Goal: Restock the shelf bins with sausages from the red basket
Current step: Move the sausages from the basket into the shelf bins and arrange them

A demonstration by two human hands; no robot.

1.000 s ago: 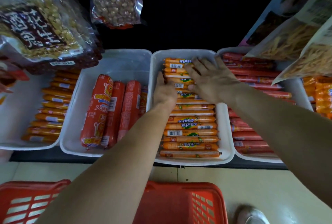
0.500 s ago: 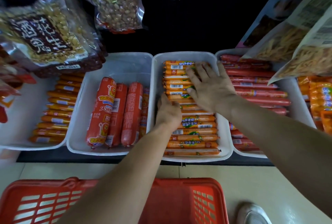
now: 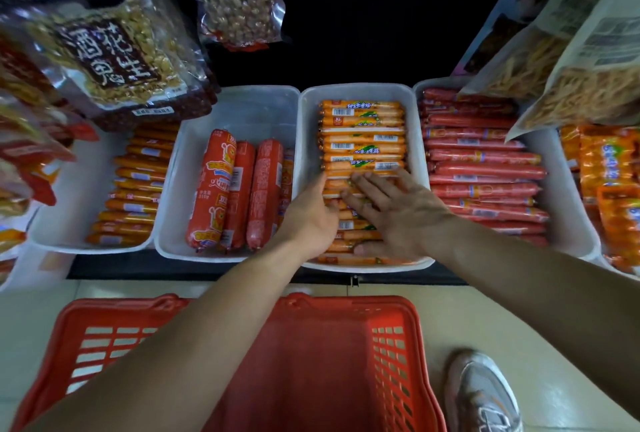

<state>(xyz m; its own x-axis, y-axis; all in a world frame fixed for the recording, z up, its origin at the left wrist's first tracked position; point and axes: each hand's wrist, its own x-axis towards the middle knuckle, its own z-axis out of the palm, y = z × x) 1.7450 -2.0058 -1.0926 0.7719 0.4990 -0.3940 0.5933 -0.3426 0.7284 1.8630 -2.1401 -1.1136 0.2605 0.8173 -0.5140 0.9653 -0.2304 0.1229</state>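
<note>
The red basket (image 3: 346,362) sits on the floor closest to the person, below the shelf edge. Both forearms cross above it and hide much of its inside.

Beyond it, both hands work in the middle white bin (image 3: 417,154). The right hand (image 3: 398,213) lies flat with its fingers straight and spread, pressing on the near rows of thin orange sausages (image 3: 362,141). The left hand (image 3: 311,220) rests against the left ends of the same rows. Its fingers are turned away, so I cannot tell whether it grasps a sausage or only pushes.

The step looks like settling the fresh stock into a tidy stack. To do it well, keep the right palm flat and light so the slick casings do not roll. Use the left hand to square the ends against the bin wall. Close gaps from the front towards the neat rows at the back, and keep every sausage crosswise like those.

Keep the stock out of the thick red sausages (image 3: 214,189) on the left and the slim red sausages (image 3: 485,168) on the right. Farther up, peanut bags (image 3: 114,61) hang low, so lift the arms out carefully.
</note>
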